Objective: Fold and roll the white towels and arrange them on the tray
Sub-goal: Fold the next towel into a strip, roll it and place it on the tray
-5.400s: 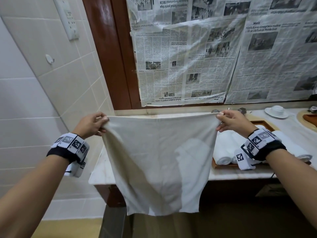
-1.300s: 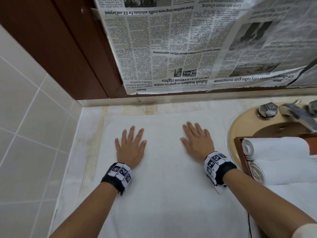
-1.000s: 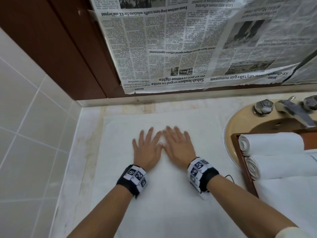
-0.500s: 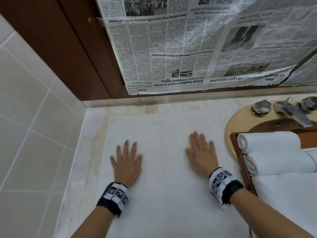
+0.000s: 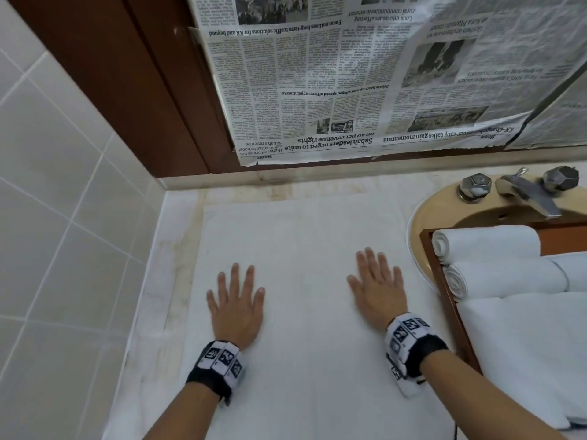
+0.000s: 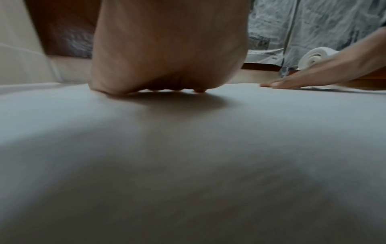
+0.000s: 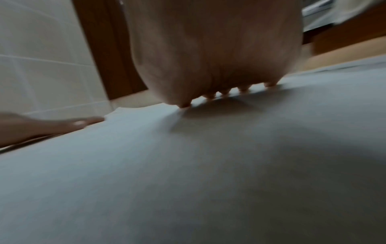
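A white towel (image 5: 305, 249) lies spread flat on the pale marble counter (image 5: 165, 281), its far edge near the back ledge and its left edge parallel to the tiled wall (image 5: 57, 192). Both hands rest on it palm down, well apart, with fingers straight and slightly fanned, gripping nothing. The left hand (image 5: 236, 304) presses the left half of the cloth, and the right hand (image 5: 378, 287) presses the right half, nearer the basin. From the left wrist view the left hand's palm (image 6: 167, 49) sits low over the fabric with the fingertips touching it, and the right hand (image 6: 313, 77) shows flat on the cloth across the way. From the right wrist view the right hand's fingertips (image 7: 225, 94) touch the towel in a row, and the left hand (image 7: 48, 127) lies flat on the towel by its left edge. To the right, a wooden tray (image 5: 444, 300) sits over the beige sink (image 5: 422, 217), and two rolled white towels (image 5: 489, 242) lie side by side at its far end, spiral ends facing left. Nearer on the tray a further white towel (image 5: 524, 350) lies unrolled. A metal tap (image 5: 527, 195) with two faceted knobs stands behind the basin. Sheets of newspaper (image 5: 349, 84) hang upside down above the counter, beside a dark wooden frame (image 5: 133, 84).
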`<state>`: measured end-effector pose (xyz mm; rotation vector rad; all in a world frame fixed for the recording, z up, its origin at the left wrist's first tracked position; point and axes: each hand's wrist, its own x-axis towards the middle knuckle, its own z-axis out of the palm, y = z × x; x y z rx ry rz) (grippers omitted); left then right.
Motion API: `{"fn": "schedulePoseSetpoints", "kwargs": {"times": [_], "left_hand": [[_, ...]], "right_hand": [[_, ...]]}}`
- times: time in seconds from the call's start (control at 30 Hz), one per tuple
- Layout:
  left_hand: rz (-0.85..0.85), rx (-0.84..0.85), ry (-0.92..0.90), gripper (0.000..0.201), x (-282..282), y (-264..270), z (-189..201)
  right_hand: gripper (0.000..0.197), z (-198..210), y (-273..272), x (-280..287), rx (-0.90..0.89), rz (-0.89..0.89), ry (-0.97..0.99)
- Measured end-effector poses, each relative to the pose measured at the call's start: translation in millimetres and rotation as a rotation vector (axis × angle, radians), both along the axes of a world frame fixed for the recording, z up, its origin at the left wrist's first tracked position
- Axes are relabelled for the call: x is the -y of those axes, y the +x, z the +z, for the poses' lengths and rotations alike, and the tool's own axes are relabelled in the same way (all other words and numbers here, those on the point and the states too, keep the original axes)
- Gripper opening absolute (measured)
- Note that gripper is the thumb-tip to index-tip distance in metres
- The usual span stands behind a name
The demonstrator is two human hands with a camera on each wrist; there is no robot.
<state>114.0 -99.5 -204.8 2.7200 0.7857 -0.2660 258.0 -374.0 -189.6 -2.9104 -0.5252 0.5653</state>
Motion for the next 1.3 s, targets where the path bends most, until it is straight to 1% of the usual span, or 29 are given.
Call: {"fn": "schedulePoseSetpoints", "kwargs": {"times": [0.07,0.13,0.17,0.27,0.3,0.33,0.4,0.5,0.6,0.73,0.8,0.87,0.93,1.0,1.07,1.13,1.2,1.3], "left_hand": [[0.058,-0.002,-0.007,0.069,-11.5,-13.2,4.0],[0.068,0.01,-0.027,0.071,-6.2,-24.2,9.6],[0.043,0.012,-0.037,0.07,3.1,-28.2,11.9],[-0.096,0.022,-0.059,0.065,46.9,-30.8,15.6],[-0.131,0.031,-0.061,0.065,61.6,-29.8,15.9],[-0.152,0.035,-0.066,0.063,73.3,-28.2,15.4],[-0.16,0.006,-0.077,0.06,85.9,-25.8,11.7],[-0.15,0.006,-0.026,0.061,78.4,-32.2,5.7],[-0.062,-0.011,-0.023,0.063,51.0,-45.7,1.4],[0.075,-0.022,-0.026,0.065,16.7,-65.8,9.1],[0.105,-0.022,-0.044,0.067,11.6,-68.3,15.1],[0.064,-0.006,-0.055,0.073,14.8,-55.4,21.4],[0.011,0.011,-0.071,0.078,24.0,-28.4,25.6],[-0.027,0.023,-0.094,0.072,36.3,3.8,28.4],[-0.067,0.02,-0.105,0.06,47.1,32.4,29.6],[-0.09,-0.016,-0.112,0.056,53.1,53.2,28.3],[-0.075,-0.051,-0.122,0.055,53.0,68.6,24.7],[-0.061,-0.061,-0.096,0.055,42.6,85.3,18.5]], "right_hand": [[0.063,3.1,-0.8,14.6,-0.006,-0.101,-0.009],[0.063,7.9,-11.8,15.4,-0.018,-0.117,0.038],[0.062,9.6,-22.3,9.5,-0.009,-0.067,0.064],[0.064,13.9,-65.2,-21.0,0.064,0.174,0.139],[0.063,10.2,-77.6,-31.5,0.079,0.233,0.154],[0.062,9.9,-86.2,-41.5,0.058,0.262,0.146],[0.062,6.0,-93.4,-52.3,0.008,0.231,0.127],[0.063,1.2,-90.1,-46.1,0.009,0.177,0.079],[0.063,-2.8,-81.8,-16.0,-0.012,0.112,0.046],[0.066,1.1,-64.8,31.3,-0.023,-0.074,-0.002],[0.066,7.7,-59.0,37.1,-0.034,-0.12,0.005],[0.068,15.4,-54.6,24.9,-0.004,-0.046,0.044],[0.071,20.4,-50.6,-2.4,0.013,0.07,0.09],[0.075,19.3,-47.0,-35.7,0.01,0.17,0.113],[0.068,14.9,-41.4,-65.3,-0.002,0.246,0.101],[0.06,12.4,-31.2,-83.2,-0.047,0.268,0.071],[0.059,10.7,-16.9,-91.3,-0.071,0.246,0.045],[0.06,7.4,6.7,-92.0,-0.068,0.212,0.041]]}}
